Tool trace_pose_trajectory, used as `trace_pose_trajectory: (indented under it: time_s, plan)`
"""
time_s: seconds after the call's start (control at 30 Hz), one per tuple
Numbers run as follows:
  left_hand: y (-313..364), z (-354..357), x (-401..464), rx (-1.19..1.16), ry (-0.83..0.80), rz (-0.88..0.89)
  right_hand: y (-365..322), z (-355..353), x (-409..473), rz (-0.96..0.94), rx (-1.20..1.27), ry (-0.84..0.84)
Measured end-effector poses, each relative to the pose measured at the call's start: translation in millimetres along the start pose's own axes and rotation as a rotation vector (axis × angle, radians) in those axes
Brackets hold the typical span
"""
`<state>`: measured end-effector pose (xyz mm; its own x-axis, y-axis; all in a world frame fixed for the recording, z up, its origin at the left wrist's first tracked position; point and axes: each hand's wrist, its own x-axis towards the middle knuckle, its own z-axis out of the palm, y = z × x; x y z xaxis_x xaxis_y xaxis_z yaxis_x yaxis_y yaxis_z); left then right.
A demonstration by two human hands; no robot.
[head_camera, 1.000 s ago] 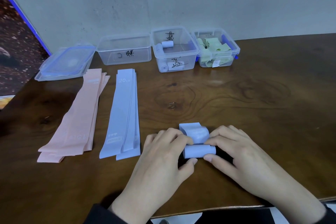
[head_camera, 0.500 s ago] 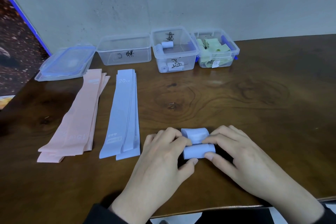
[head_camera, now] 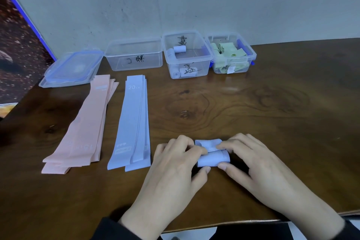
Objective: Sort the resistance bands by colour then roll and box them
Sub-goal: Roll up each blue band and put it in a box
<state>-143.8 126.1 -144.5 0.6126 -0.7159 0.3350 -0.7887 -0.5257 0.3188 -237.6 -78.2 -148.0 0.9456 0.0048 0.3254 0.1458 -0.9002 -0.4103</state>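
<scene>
A light blue resistance band [head_camera: 213, 159], mostly rolled up, lies on the wooden table near the front edge. My left hand [head_camera: 175, 169] pinches its left end and my right hand [head_camera: 259, 165] pinches its right end, thumbs underneath and fingers on top. A short loose tail sticks out behind the roll. To the left lie a flat pile of blue bands [head_camera: 132, 122] and a flat pile of pink bands [head_camera: 83, 128].
At the back stand three clear boxes: an empty one [head_camera: 134, 58], one with rolled blue bands [head_camera: 187, 58], one with green bands [head_camera: 231, 54]. A stack of blue-rimmed lids [head_camera: 72, 68] sits at the far left. The wall is right behind them.
The loose tail of the blue band has grown shorter as the roll took it up. Both hands stay at the roll's ends.
</scene>
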Motion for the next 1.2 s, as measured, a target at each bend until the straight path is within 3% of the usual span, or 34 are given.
trace_pose_trajectory:
  time_s: [0.53, 1.2]
  plan:
    - [-1.1, -7.0, 18.6, 0.116, -0.013, 0.022, -5.2, -3.1, 23.0, -0.065, -0.063, 0.066]
    - [-9.9, -13.9, 47.3, 0.032, -0.032, 0.060, 0.3, -12.7, 54.4, -0.093, -0.138, -0.157]
